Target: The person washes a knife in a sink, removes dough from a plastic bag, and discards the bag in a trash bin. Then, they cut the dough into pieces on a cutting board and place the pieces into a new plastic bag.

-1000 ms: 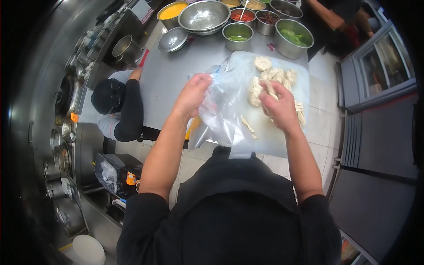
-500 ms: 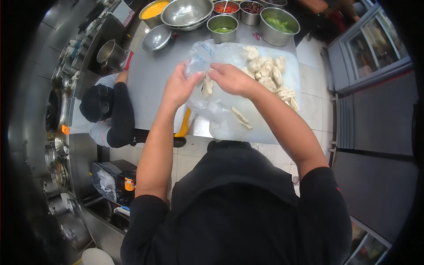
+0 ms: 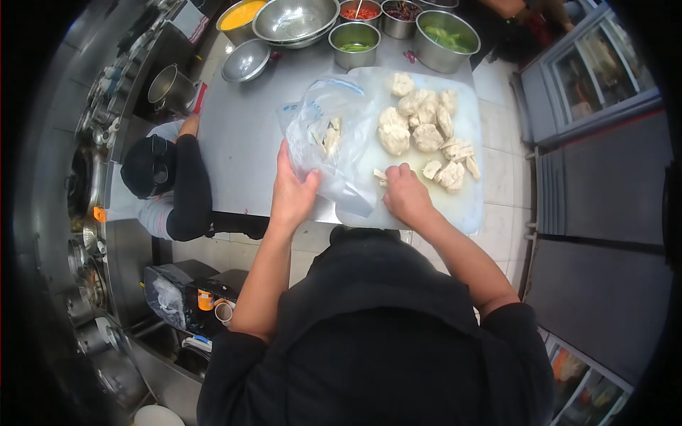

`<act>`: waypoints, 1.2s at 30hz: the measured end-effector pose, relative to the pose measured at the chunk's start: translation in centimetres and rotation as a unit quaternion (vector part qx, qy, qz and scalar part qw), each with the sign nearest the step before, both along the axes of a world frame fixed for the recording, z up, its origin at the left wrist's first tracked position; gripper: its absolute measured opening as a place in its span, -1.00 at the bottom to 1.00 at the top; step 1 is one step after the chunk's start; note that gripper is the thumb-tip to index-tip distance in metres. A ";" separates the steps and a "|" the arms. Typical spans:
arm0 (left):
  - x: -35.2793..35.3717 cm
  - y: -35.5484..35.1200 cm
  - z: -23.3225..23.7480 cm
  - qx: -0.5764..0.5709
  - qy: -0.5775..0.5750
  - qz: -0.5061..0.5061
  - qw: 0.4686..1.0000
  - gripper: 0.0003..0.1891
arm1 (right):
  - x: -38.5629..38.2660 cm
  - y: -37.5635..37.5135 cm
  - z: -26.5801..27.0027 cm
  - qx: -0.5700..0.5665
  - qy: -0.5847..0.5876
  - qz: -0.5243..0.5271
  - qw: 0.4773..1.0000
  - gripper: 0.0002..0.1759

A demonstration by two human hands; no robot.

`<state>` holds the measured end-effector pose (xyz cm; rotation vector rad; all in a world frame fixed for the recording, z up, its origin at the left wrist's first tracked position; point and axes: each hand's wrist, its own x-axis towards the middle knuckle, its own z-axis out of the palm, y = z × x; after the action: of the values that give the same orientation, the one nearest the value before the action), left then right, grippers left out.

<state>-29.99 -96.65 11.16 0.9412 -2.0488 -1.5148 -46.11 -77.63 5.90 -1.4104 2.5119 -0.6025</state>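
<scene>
My left hand (image 3: pixel 295 193) grips the lower left side of a clear plastic bag (image 3: pixel 337 170), thumb on top of the film. Some pale strips (image 3: pixel 329 136) show inside the bag, whose blue-marked edge faces away from me. Close by on the right, my right hand (image 3: pixel 407 195) is closed, its fingertips pinching a pale cream strip (image 3: pixel 381 175) low over the white cutting board (image 3: pixel 455 206). Several torn, cream-coloured chunks (image 3: pixel 426 136) of the same look lie on the board beyond that hand; their exact kind is unclear.
Metal bowls (image 3: pixel 295 20) and pots stand along the table's far side, among them a pot of green vegetables (image 3: pixel 446 41) and one of red pieces (image 3: pixel 359 11). A small bowl (image 3: pixel 246 60) sits at the left. A person in a black cap (image 3: pixel 148 167) is at the table's left edge.
My right hand has left the bag and come down to the loose strip on the board, now pinched. My left hand moved down and keeps the bag, which now spreads wider.
</scene>
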 end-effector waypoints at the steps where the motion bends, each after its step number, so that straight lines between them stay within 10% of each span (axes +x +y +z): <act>1: -0.2 -0.2 -0.1 0.023 0.013 0.005 1.000 -0.16 | -0.7 0.3 -0.3 -0.014 -0.025 -0.016 0.999 -0.68; 6: 0.5 -0.9 -0.5 -0.004 -0.031 0.010 0.999 -0.26 | -3.0 -0.6 7.2 -0.018 -0.234 -0.110 0.966 -0.60; 13: 0.1 -1.8 0.4 -0.053 0.075 -0.045 0.995 -0.29 | -3.8 -4.1 13.2 -0.161 -0.119 0.014 0.980 -0.51; 16: 0.5 -1.0 2.0 0.006 0.081 -0.057 0.995 -0.28 | -6.7 2.7 14.9 0.040 -0.110 -0.137 0.984 -0.49; 22: 1.6 0.0 5.0 -0.086 -0.117 -0.015 0.989 -0.15 | -3.0 6.3 1.9 0.071 0.015 -0.331 0.941 -0.18; 29: -1.1 -0.3 6.6 -0.253 -0.215 -0.013 0.943 -0.18 | -2.1 3.8 -2.3 -0.023 0.146 -0.319 0.936 -0.48; 36: 0.1 -2.3 4.1 -0.163 -0.126 -0.037 0.978 -0.33 | -2.3 2.7 -0.9 -0.056 0.058 -0.216 0.973 -0.59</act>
<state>-29.90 -98.93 15.29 0.9723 -2.4407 -1.0882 -48.40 -74.94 5.02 -0.9504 2.9469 -0.7627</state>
